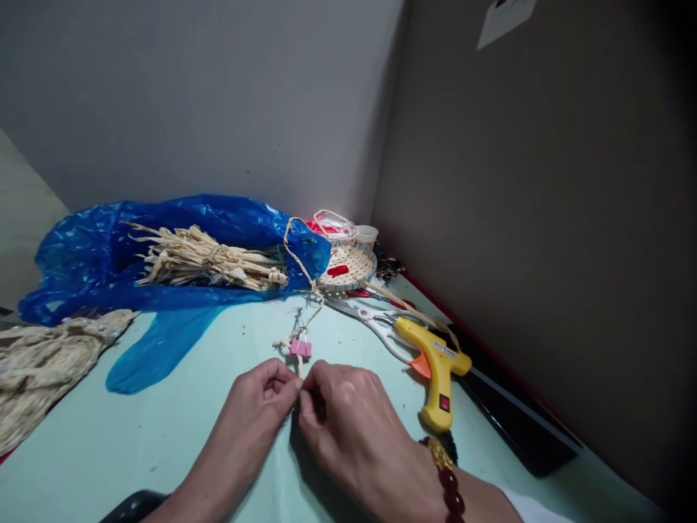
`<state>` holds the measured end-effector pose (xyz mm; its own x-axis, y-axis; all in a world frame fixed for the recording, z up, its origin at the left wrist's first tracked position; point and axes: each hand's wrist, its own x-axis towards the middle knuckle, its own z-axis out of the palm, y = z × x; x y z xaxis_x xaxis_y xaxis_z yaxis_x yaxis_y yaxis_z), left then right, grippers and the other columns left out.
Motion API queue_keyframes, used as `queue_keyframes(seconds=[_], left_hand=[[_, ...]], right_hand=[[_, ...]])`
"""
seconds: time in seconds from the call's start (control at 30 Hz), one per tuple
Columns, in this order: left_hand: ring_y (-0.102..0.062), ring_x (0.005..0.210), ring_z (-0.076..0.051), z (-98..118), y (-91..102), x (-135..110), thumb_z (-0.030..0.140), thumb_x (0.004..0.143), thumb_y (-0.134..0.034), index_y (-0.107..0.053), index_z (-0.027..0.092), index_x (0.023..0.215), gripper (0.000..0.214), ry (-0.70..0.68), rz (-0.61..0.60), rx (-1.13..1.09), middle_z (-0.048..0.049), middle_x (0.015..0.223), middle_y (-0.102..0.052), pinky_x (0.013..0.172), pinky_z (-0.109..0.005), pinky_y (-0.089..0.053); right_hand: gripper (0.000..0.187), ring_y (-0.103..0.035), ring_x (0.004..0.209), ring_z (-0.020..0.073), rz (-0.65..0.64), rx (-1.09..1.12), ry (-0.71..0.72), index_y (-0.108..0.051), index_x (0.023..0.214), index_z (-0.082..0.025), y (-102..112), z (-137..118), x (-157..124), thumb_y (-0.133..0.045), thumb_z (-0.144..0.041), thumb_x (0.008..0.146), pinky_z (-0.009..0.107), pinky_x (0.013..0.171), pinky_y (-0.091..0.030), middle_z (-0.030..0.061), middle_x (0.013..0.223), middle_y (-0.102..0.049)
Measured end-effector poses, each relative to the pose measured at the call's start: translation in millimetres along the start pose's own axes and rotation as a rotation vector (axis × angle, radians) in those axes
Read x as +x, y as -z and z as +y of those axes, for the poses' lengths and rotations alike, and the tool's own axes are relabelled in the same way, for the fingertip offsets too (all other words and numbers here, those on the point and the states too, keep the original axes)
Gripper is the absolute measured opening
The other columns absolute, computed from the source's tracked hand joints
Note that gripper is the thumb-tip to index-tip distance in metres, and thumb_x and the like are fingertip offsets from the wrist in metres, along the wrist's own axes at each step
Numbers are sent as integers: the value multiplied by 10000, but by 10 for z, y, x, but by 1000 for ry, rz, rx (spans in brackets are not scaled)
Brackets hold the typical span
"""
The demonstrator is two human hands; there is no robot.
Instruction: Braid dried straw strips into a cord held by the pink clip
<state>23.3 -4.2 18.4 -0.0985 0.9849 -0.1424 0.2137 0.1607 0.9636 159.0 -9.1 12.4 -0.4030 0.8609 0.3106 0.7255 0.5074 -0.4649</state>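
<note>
Near the middle of the table, my left hand (263,403) and my right hand (348,410) meet with their fingertips together. Both pinch a pale braided cord (300,367) that runs up from between them. A pink binder clip (300,349) grips the cord just beyond my fingers. Frayed fibre ends stick out to the left of the clip. A thin twisted string (299,254) leads from the clip area up to the blue bag. My fingers hide the lower end of the cord.
Dried straw strands (212,261) lie bundled on a blue plastic bag (81,250) at the back. Woven straw work (49,363) sits at left. To the right are scissors (375,319), a yellow glue gun (435,370), a black flat object (523,421) and a woven basket (356,256).
</note>
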Motion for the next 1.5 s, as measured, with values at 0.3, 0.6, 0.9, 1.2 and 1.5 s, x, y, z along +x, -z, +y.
queue_keyframes(seconds=[0.3,0.6,0.9,1.2,1.5], left_hand=[[-182,393,-34,-154,57,38,391,669,-675,-505,187,628,268,216,-152,-196,113,468,-342,396,-178,-90],[-137,427,-34,-104,150,29,406,767,-635,-508,174,682,279,178,-236,-198,119,496,-302,401,-195,-78],[-140,422,-14,-138,250,86,363,775,-656,-546,138,728,255,169,-342,-320,75,536,-433,410,-203,-52],[-202,428,-23,-117,218,106,323,772,-640,-564,137,717,208,135,-365,-280,23,598,-545,416,-197,-76],[-197,408,-38,-168,165,76,407,751,-629,-533,165,681,270,94,-269,-97,115,487,-313,397,-185,-120]], right_hand=[[139,-523,628,206,124,-313,323,-553,782,-142,-160,-2,-64,-467,-35,797,341,658,-351,71,648,-596],[237,-578,716,163,-125,198,-10,-674,853,-165,193,-10,28,-448,-204,911,287,696,-409,56,807,-681],[374,-560,697,115,-610,1260,-284,-672,1080,-106,290,262,303,-711,-323,777,253,718,-437,43,795,-640],[272,-543,611,102,-433,1110,-299,-663,912,-118,176,205,273,-695,-353,777,211,609,-428,17,704,-631],[114,-495,613,94,-363,558,-101,-636,799,-145,182,236,272,-528,-150,764,185,547,-342,-15,674,-582]])
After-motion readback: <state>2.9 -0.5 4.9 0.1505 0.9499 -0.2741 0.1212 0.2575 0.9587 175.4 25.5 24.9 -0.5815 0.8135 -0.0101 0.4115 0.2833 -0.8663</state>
